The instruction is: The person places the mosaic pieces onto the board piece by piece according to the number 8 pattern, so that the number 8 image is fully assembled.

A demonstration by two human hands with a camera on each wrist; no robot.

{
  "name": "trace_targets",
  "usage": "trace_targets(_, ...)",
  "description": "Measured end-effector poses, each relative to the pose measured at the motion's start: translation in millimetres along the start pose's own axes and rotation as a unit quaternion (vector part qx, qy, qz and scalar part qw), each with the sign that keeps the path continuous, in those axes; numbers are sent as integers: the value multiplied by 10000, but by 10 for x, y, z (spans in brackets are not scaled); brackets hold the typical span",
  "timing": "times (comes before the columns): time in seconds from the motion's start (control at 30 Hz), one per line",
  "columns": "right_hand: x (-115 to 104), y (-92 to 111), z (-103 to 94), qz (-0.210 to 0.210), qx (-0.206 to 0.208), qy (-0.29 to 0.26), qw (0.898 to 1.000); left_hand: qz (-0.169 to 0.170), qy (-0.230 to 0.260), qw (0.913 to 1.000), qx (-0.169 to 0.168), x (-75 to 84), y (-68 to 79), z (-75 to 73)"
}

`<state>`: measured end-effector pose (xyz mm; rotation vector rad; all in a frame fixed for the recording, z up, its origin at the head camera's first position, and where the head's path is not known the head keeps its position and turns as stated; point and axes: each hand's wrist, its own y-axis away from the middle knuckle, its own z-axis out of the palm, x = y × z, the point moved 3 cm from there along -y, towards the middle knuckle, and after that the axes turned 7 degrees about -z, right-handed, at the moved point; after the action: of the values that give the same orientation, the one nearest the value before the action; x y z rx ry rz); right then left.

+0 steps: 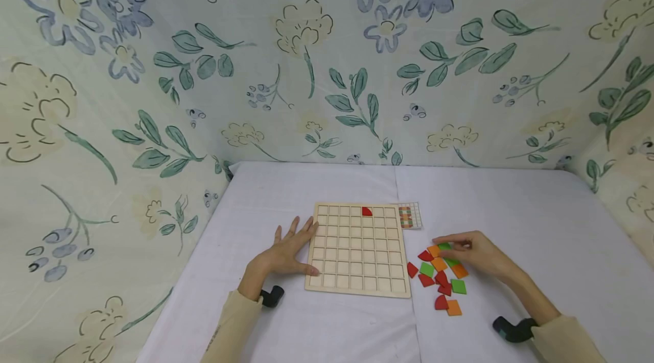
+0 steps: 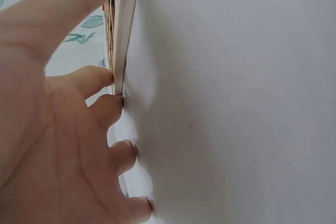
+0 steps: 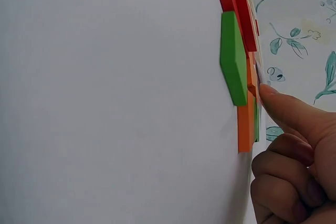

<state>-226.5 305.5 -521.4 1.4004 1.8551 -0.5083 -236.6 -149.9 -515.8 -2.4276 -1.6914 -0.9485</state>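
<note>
A square wooden grid board [image 1: 356,250] lies on the white cloth. One red quarter-round tile [image 1: 367,212] sits in a cell of its top row. My left hand [image 1: 286,252] spreads its fingers along the board's left edge, with the thumb at the lower left corner. Right of the board is a loose cluster of red, orange and green tiles. Over the cluster's far end, my right hand [image 1: 472,249] reaches with thumb and index finger beside an orange tile [image 1: 434,251] and a green tile [image 1: 444,246]. Whether it pinches one is hidden. Its other fingers curl in the right wrist view.
A small printed pattern card [image 1: 410,216] lies against the board's upper right edge, partly hidden by it. A green square [image 1: 458,287] and an orange square [image 1: 453,308] lie at the cluster's near side. Floral cloth [image 1: 327,67] hangs behind the table.
</note>
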Motion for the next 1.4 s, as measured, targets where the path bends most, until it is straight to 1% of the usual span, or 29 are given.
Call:
trace_targets(0.17,7,-27,12,-125,-148,-155,9997,22,-26,10000,-15,-12,-6,9)
trace_targets(0.33,-4,-39,15,-100,-196,-200,9996,33,20,10000,5,0,4,0)
trace_targets(0.4,-6,-41,14,-102,-168,-155,9997,22,32,10000,-4,-1,3,1)
trace_targets(0.63,5,-22,-20,-165,47,270,9995,-3,-57,10000,-14,-18,-8,11)
trace_targets(0.87,22,-24,-49,-97,134,271,9995,-26,-62,10000,7,-16,-8,10)
trace_targets(1.07,49,-56,-32,-4,322,391,9987,-50,-65,10000,-9,-23,-16,14)
trace_targets(1.2,58,-70,-26,61,304,343,9989,-68,-60,10000,-17,-14,-12,10)
trace_targets(1.4,50,-83,-18,0,252,282,9993,-56,-44,10000,7,-14,0,8)
